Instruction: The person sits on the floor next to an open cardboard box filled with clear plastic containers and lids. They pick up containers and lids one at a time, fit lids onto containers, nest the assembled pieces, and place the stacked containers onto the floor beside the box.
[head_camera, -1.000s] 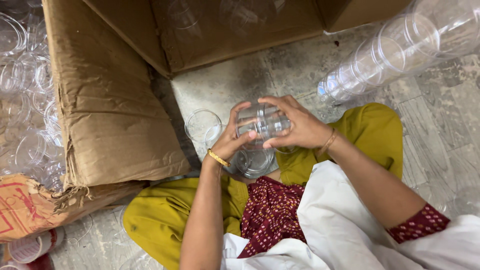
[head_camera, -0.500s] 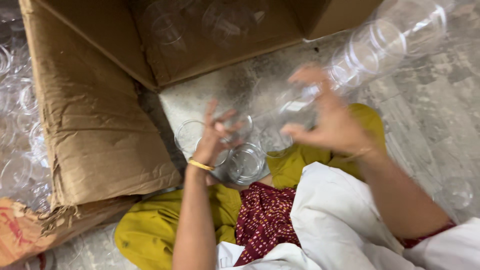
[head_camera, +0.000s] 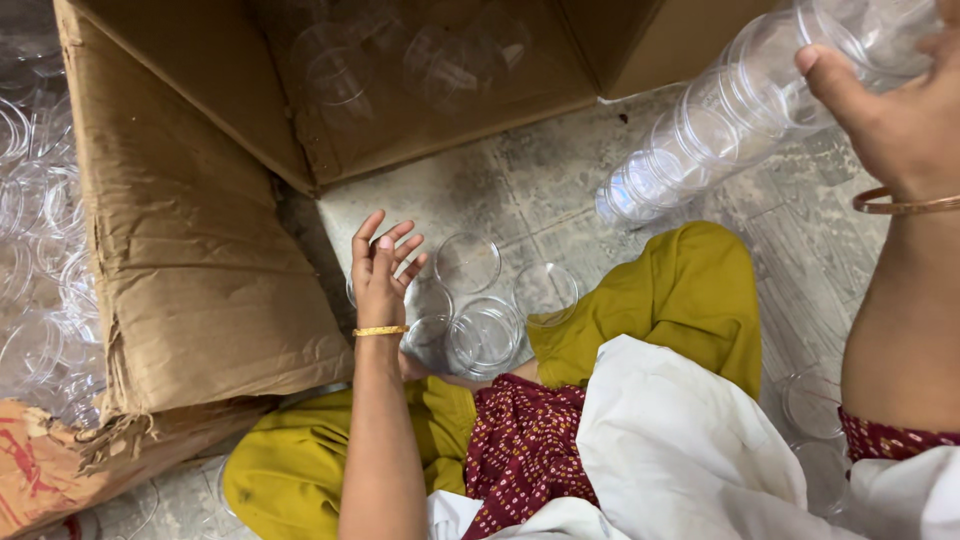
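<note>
The left hand hangs open above the floor, fingers spread and holding nothing; just beside its fingertips lie loose clear plastic cups — a small cluster resting on the concrete between the hand and the yellow-clad knee. The right hand is raised at the upper right edge of the view, its thumb pressed against the rim end of a long nested stack of clear cups; the fingers run out of frame, so whether they close round the stack cannot be told. The stack slants down to the floor near the knee. A large cardboard box lies open at the top with a few cups inside; its wide flap spreads to the left, its edge close to the left forearm. Open floor remains between box mouth, stack and cups; more clear cups crowd the far left edge.
</note>
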